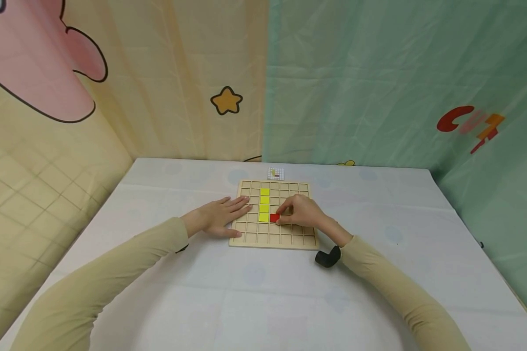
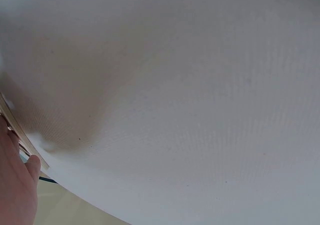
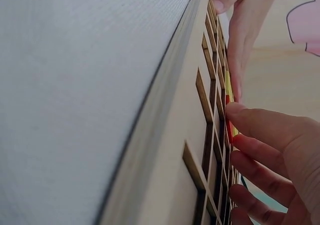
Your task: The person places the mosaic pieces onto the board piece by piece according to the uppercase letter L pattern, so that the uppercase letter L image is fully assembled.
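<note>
A wooden grid board (image 1: 285, 240) lies on the table, divided into square cells by raised ridges. Several yellow square tiles (image 1: 264, 200) form a column on it, left of the middle. My left hand (image 1: 221, 218) rests flat on the board's left side, fingers straight and spread, its thumb near the lower left corner. With thumb and forefinger my right hand (image 1: 304, 211) pinches a red square tile (image 1: 274, 218), just right of the lowest yellow tile. In the right wrist view the red tile (image 3: 228, 119) is seen edge-on at the fingertips; whether it is fully seated cannot be told.
Behind the board lies a small printed card (image 1: 275, 174) showing a grid with coloured squares. A white cloth covers the table (image 1: 254, 297). Printed curtains (image 1: 355, 87) stand behind it. A black wrist device (image 1: 328, 257) sits at my right cuff.
</note>
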Available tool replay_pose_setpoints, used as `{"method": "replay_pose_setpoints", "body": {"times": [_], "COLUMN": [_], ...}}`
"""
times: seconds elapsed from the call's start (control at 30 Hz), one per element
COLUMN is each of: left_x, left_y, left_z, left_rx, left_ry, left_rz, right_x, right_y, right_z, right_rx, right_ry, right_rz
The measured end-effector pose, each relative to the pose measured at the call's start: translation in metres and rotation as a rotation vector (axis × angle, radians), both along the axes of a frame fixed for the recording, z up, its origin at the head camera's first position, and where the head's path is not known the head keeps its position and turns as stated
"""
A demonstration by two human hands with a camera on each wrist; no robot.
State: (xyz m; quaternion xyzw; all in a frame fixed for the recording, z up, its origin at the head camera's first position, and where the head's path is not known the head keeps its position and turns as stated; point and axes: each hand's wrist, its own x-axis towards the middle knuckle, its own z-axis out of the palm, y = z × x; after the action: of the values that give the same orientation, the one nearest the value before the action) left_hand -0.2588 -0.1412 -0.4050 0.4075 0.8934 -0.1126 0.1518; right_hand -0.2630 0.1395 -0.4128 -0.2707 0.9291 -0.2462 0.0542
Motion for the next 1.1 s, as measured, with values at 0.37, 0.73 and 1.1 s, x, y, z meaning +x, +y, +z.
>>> {"method": "replay_pose_setpoints", "body": {"times": [0.37, 0.73, 1.1], "left_x": [0.001, 0.001, 0.001], "left_y": [0.0, -0.001, -0.001], "left_z": [0.001, 0.0, 0.001], "left_rx": [0.009, 0.012, 0.023], "left_ry": [-0.009, -0.009, -0.008], "left_rz": [-0.004, -0.002, -0.01], "right_x": [0.0, -0.003, -0.001], "right_y": [0.008, 0.029, 0.062], "right_z": [0.002, 0.01, 0.018], "right_rx": [-0.009, -0.077, -0.075], "right_ry": [0.015, 0.044, 0.078], "right_rz": [-0.025, -0.031, -0.047]}}
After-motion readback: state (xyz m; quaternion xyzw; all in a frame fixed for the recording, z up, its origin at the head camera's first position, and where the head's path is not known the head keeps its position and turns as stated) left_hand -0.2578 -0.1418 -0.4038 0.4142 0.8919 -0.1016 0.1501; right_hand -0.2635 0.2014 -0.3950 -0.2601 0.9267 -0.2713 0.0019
